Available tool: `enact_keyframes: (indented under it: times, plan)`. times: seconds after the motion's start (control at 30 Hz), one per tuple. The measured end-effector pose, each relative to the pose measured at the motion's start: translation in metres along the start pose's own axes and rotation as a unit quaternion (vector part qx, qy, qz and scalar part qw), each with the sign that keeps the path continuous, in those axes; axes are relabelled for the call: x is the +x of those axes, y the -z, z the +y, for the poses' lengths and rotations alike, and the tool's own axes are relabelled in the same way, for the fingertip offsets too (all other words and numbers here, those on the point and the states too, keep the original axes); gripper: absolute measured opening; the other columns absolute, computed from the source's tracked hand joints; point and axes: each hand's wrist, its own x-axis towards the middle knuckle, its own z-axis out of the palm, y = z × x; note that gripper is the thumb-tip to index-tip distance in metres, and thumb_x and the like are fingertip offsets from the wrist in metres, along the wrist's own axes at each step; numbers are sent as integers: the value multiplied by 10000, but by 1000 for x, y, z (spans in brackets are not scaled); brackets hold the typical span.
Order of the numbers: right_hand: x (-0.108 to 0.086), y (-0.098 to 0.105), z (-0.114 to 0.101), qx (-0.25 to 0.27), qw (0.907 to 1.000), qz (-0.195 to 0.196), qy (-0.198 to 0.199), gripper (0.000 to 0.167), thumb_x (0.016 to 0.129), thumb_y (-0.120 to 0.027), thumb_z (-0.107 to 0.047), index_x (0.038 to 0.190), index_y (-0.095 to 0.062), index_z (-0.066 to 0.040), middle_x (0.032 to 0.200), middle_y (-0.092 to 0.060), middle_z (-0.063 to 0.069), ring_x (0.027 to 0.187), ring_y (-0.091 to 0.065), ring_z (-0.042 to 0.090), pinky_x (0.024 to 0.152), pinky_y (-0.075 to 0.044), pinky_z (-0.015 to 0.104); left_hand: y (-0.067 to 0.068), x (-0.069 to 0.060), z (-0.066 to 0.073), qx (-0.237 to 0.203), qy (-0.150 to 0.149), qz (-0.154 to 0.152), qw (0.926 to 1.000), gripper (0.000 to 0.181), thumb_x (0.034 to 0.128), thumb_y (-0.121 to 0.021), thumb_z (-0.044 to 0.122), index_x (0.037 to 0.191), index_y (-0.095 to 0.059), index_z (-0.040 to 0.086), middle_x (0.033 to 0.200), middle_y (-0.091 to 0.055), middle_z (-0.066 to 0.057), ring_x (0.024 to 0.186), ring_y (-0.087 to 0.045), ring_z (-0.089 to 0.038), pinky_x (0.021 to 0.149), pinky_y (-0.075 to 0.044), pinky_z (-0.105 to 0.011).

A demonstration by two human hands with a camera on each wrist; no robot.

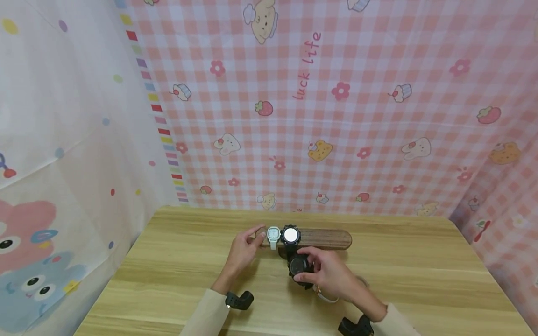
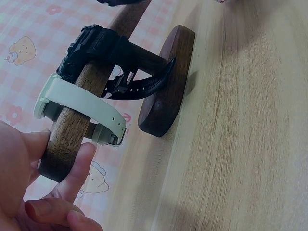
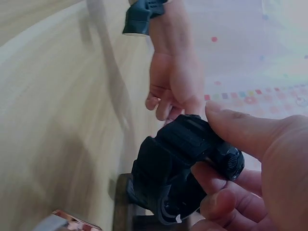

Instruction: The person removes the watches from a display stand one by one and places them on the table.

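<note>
A dark wooden watch stand (image 1: pixel 325 239) has a horizontal bar over a rounded base (image 2: pixel 168 82). My left hand (image 1: pixel 244 249) pinches the bar's left end between thumb and fingers. Beside those fingers a pale, square-faced watch (image 1: pixel 273 233) is strapped round the bar. Just right of it hangs a black watch with a bright dial (image 1: pixel 291 235), its strap also round the bar. In front of the stand, my right hand (image 1: pixel 329 270) holds a second black watch (image 3: pixel 178 149) by its case, thumb on one side and fingers on the other. Its strap is curved into a loop.
Partly behind my right hand, a white-banded watch or bracelet (image 1: pixel 325 296) lies on the wooden table (image 1: pixel 420 275). Rose-gold metal (image 3: pixel 74 221) shows low in the right wrist view. A pink checked cloth (image 1: pixel 319 116) hangs behind the table.
</note>
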Motion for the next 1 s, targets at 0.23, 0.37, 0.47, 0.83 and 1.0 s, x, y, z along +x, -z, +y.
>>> enact_keyframes:
  times: [0.23, 0.37, 0.47, 0.83, 1.0]
  plan:
    - [1, -11, 7, -90, 9999, -68, 103, 576, 755, -864, -273, 1212, -646, 2, 775, -622, -55, 588, -524, 48, 541, -438, 216, 0, 0, 0, 11, -28, 18, 10000, 366, 1002, -600, 253, 1340, -628, 114, 825, -735, -87, 809, -702, -342, 502, -357, -253]
    - [1, -16, 10, -229, 9996, -111, 93, 575, 763, -858, -266, 1223, -639, 2, 770, -623, -70, 592, -515, 31, 548, -436, 216, -1, 0, -1, 16, -72, 17, 10000, 369, 1004, -598, 248, 1340, -625, 100, 840, -736, -96, 801, -704, -337, 494, -356, -252]
    - [2, -19, 12, -334, 9993, -167, 51, 574, 768, -856, -258, 1228, -635, 4, 761, -613, -78, 586, -498, 14, 547, -430, 216, -1, 0, 0, -3, -85, 11, 10000, 367, 1004, -596, 246, 1341, -624, 100, 901, -737, -132, 810, -707, -339, 507, -363, -254]
    - [2, -28, 14, -543, 9981, -251, 173, 581, 748, -871, -262, 1195, -643, 31, 741, -593, -56, 558, -472, 2, 540, -419, 213, -1, 0, 0, 24, -58, 28, 10000, 371, 1004, -597, 249, 1348, -620, 112, 867, -737, -101, 803, -712, -324, 490, -345, -245]
    - [2, -33, 17, -658, 9973, -259, 219, 575, 751, -869, -249, 1191, -639, 41, 744, -605, -43, 612, -497, 2, 583, -438, 215, -1, -1, 0, -24, -43, 34, 10000, 370, 1002, -600, 237, 1350, -618, 110, 877, -735, -111, 801, -716, -331, 481, -339, -233]
